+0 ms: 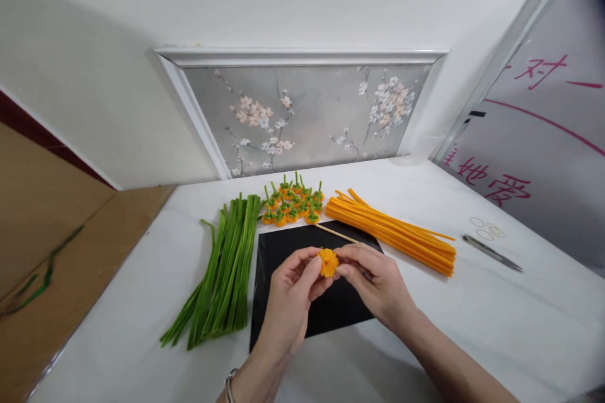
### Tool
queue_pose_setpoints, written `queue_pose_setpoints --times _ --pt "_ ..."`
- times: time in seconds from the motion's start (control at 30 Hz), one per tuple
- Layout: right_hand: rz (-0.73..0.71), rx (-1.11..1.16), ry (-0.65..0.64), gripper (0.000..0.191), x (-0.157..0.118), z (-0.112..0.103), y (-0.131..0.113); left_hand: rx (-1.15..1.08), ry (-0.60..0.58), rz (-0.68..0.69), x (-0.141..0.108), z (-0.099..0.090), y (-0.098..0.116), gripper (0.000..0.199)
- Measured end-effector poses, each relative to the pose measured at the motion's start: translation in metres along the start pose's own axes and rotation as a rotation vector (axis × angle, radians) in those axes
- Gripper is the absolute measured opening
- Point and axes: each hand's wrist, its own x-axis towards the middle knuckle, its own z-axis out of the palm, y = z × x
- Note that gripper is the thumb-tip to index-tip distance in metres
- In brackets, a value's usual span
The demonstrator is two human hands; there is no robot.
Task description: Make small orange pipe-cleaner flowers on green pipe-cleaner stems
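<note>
Forearms (447,349) cut off below; both hands (293,282) pinching orange flower (328,262), back hidden; stick (336,233) partly covered.

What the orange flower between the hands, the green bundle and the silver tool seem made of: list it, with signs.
Orange flower: likely chenille wire, matte; its lobes look thick and soft-edged.
Green bundle: probably chenille too, velvety; long strands with a soft sheen.
Silver tool: apparently metal, shiny; bright grey highlights, though coated plastic is possible.
</note>
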Motion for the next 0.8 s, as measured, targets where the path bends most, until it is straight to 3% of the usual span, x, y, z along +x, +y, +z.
queue_pose_setpoints --times 0.37,0.5,0.63,0.8 --pt "-0.053 0.044 0.049 0.015 0.002 0.000 0.005 0.085 -0.044 -0.005 -0.003 0.000 -0.001 0.025" --pt "-0.013 0.091 0.105 0.010 0.004 -0.004 0.003 0.187 -0.140 -0.017 -0.002 -0.002 0.002 0.034" --pt "0.050 0.154 0.097 0.009 0.006 -0.007 0.001 0.418 -0.191 0.221 0.000 -0.007 0.002 0.050" --pt "0.044 0.137 0.039 0.008 0.005 -0.008 -0.002 0.637 -0.228 0.482 0.001 -0.013 -0.002 0.029"
